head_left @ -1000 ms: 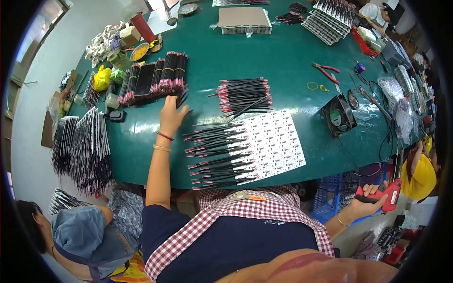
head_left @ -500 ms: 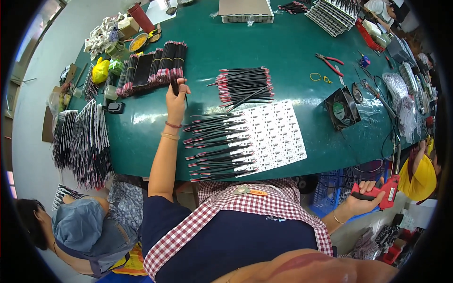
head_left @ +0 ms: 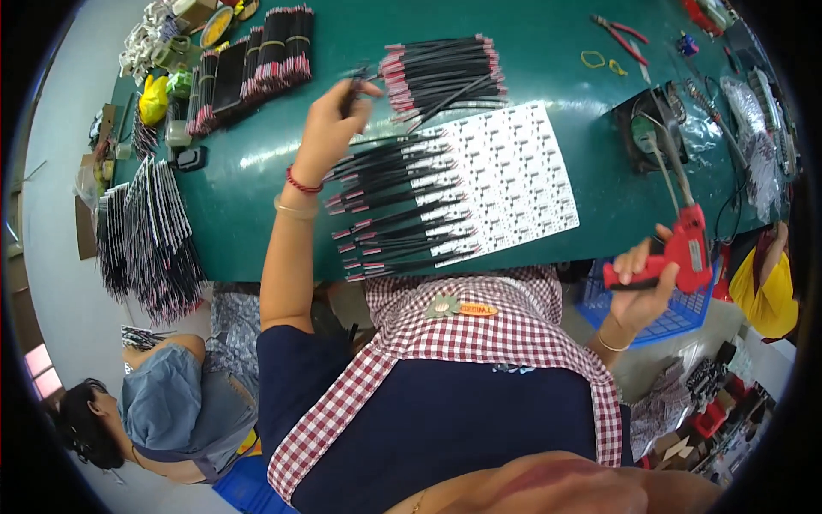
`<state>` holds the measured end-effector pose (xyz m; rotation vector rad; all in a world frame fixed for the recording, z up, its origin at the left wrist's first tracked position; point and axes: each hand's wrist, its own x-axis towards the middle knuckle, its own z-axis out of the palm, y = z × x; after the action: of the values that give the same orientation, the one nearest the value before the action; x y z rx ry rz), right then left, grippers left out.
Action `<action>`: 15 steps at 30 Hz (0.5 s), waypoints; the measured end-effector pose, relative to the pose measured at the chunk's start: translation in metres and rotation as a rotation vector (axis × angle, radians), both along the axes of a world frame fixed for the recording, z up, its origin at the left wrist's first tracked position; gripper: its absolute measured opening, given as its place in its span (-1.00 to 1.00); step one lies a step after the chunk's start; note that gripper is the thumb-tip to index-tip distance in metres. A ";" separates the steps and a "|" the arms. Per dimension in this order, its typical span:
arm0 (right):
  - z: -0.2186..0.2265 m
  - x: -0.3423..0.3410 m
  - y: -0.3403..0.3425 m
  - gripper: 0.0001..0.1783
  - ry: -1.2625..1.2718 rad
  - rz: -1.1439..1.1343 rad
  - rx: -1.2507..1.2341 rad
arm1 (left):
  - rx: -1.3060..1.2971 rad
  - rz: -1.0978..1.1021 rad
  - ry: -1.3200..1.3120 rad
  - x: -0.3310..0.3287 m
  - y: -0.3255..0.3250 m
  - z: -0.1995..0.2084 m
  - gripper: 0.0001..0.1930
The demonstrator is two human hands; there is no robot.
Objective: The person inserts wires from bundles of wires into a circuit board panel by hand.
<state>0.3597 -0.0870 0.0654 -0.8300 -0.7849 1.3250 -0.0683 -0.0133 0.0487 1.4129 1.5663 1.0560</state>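
My left hand (head_left: 330,124) is closed around a dark slim object (head_left: 351,96), too blurred to name. It hovers left of a loose pile of black wires (head_left: 438,73) with red tips. In my right hand (head_left: 638,278) is a red soldering gun (head_left: 687,250), its long metal tip pointing up in front of a small black fan (head_left: 642,128). A white circuit board sheet (head_left: 514,180) lies before me at the table's near side. Along its left part, rows of black wires (head_left: 372,210) stick out leftward with their red and white ends loose.
Tied black wire bundles (head_left: 274,56) lie far left; wired boards (head_left: 145,231) hang off the table's left edge. Red-handled cutters (head_left: 621,36) and yellow rings lie far right. A blue crate (head_left: 676,313) stands below. Someone in a blue hat (head_left: 163,390) sits at lower left.
My left hand has moved right, from the tied bundles toward the loose wires. My right hand has raised the soldering gun over the table's edge by the fan. The view has shifted.
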 end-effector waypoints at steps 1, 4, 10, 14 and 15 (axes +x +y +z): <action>-0.002 -0.014 0.001 -0.36 0.007 0.053 -0.050 | -0.077 -0.056 0.029 0.018 0.001 0.006 -0.89; -0.016 -0.040 0.001 -0.43 0.049 0.231 -0.233 | -0.180 -0.237 0.228 0.047 0.004 -0.010 -0.86; -0.036 -0.073 -0.003 -0.57 -0.173 0.340 -0.339 | -0.227 -0.156 0.324 0.063 0.013 -0.035 -0.77; -0.035 -0.090 0.012 -0.85 -0.276 0.301 -0.338 | -0.203 -0.110 0.245 0.063 0.016 -0.045 -0.75; -0.034 -0.094 0.017 -0.85 -0.276 0.303 -0.344 | -0.168 -0.109 0.322 0.063 0.018 -0.046 -0.74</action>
<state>0.2652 -0.0704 0.0312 -1.2211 -0.9394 1.6653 -0.0055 0.0049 0.0026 1.5875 1.7358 0.6376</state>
